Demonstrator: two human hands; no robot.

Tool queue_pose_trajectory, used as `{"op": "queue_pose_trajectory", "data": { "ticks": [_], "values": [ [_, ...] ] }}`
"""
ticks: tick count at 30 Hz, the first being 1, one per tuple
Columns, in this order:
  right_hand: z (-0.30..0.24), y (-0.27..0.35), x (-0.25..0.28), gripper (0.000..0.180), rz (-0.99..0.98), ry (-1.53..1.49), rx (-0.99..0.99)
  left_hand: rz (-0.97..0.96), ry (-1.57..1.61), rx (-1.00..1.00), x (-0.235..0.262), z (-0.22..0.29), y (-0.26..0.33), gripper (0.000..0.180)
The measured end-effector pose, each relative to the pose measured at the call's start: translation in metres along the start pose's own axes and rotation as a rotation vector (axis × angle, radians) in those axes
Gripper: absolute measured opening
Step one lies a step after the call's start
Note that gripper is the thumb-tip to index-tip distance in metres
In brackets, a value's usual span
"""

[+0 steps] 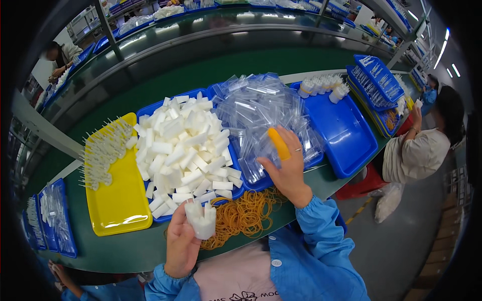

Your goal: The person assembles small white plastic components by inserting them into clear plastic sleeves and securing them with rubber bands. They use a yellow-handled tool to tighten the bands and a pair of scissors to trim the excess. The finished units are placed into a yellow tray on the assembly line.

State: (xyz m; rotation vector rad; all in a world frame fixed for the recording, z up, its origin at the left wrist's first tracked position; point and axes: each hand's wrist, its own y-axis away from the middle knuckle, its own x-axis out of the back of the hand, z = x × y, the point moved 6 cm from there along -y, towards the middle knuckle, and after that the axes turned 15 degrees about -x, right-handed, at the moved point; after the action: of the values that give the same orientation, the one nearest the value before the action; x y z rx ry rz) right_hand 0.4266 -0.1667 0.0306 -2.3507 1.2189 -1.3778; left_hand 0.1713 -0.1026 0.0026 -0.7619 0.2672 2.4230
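Lower centre: left hand clamping a bundle of white tubes; right hand, fingers spread, pressing on clear bags at centre.

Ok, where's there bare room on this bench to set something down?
Free: the near half of the yellow tray, the middle of the blue tray on the right, and the green belt behind. Crowded: white pieces, clear bags under the right hand, rubber bands beside the left hand.
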Motion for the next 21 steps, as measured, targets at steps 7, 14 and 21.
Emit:
{"op": "queue_pose_trajectory", "data": {
  "ticks": [7,14,21],
  "values": [
    [-0.009,0.001,0.009,0.052,-0.239,-1.042,-0.542,-0.003,-0.001,-0.057,0.004,0.000,0.000,0.064],
    [-0.062,0.019,0.021,0.026,-0.541,-0.986,-0.380,-0.084,-0.124,-0.099,-0.001,0.000,0.002,0.060],
    [-0.079,0.023,0.021,0.028,-0.535,-0.891,-0.224,-0.158,-0.188,-0.301,0.001,0.003,-0.001,0.035]
  ]
}}
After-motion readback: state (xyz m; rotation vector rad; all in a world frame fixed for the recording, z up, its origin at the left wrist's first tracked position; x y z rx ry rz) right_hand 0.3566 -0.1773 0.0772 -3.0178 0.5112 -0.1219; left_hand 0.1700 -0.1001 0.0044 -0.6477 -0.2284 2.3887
